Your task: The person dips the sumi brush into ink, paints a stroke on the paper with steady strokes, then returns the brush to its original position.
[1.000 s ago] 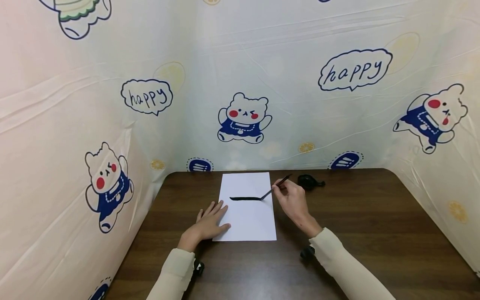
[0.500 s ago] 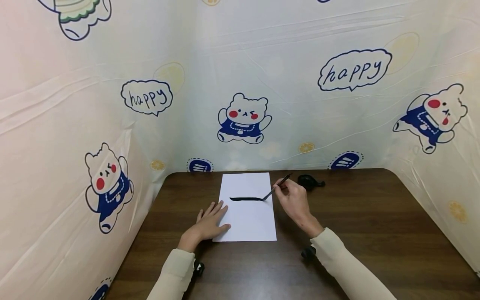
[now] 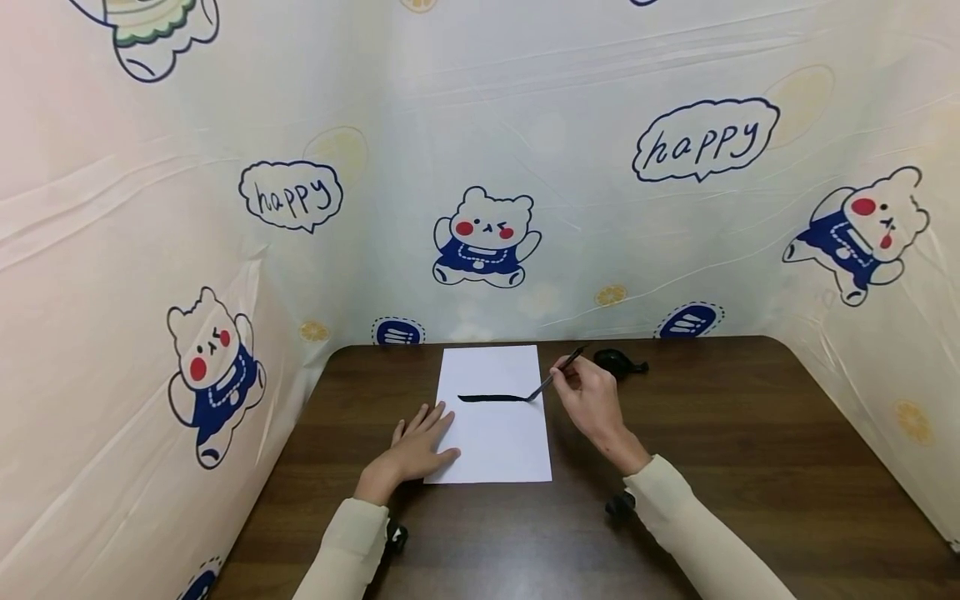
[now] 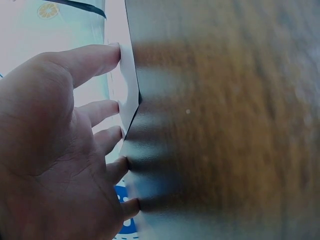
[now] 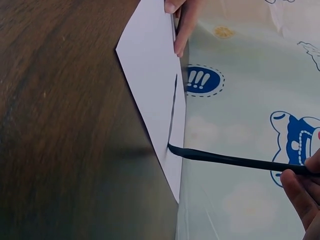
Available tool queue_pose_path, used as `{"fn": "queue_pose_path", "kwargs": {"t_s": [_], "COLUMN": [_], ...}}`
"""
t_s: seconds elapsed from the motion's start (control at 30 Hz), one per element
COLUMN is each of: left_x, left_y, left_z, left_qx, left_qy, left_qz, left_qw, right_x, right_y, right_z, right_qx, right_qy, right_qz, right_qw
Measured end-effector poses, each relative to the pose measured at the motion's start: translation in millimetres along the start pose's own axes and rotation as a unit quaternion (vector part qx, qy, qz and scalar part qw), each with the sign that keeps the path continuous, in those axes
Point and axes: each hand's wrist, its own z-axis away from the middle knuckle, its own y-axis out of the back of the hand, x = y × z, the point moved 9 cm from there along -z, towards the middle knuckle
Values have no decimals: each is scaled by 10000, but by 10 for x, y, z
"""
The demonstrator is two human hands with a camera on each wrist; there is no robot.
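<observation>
A white sheet of paper (image 3: 491, 450) lies on the table with a thick black horizontal stroke (image 3: 491, 398) across its upper half. My left hand (image 3: 416, 446) rests on the paper's left edge, fingers spread; the left wrist view shows its fingertips (image 4: 112, 55) at the sheet's edge. Pinched in my right hand (image 3: 592, 404) is a slim dark paintbrush (image 3: 555, 375), slanting down to the left. In the right wrist view the brush (image 5: 225, 159) has its bent black tip right at the end of the stroke, near the paper's right edge.
A small black rounded object with a short spout-like end (image 3: 618, 364) lies on the brown wooden table (image 3: 712, 433), behind my right hand. A patterned cloth curtain (image 3: 570, 183) surrounds the table at the back and both sides.
The brush tip has moved slightly right, and the black stroke has grown a little longer at its right end. My right hand has shifted slightly right with it; the left hand has stayed in place.
</observation>
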Motion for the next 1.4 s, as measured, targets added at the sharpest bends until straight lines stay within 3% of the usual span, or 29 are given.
{"fn": "queue_pose_path", "kwargs": {"t_s": [0.73,1.4], "left_x": [-16,-4], "left_y": [10,6], "left_z": [3,2], "left_qx": [-25,-68], "left_qy": [71,56], "left_qz": [-78,19], "left_qw": [9999,10000], "right_x": [-179,-231], "right_y": [203,521], "right_z": [-74,-168], "right_qx": [311,550], "right_qy": [680,935], "right_qz": [232,253], "right_qw": [9969,9938]}}
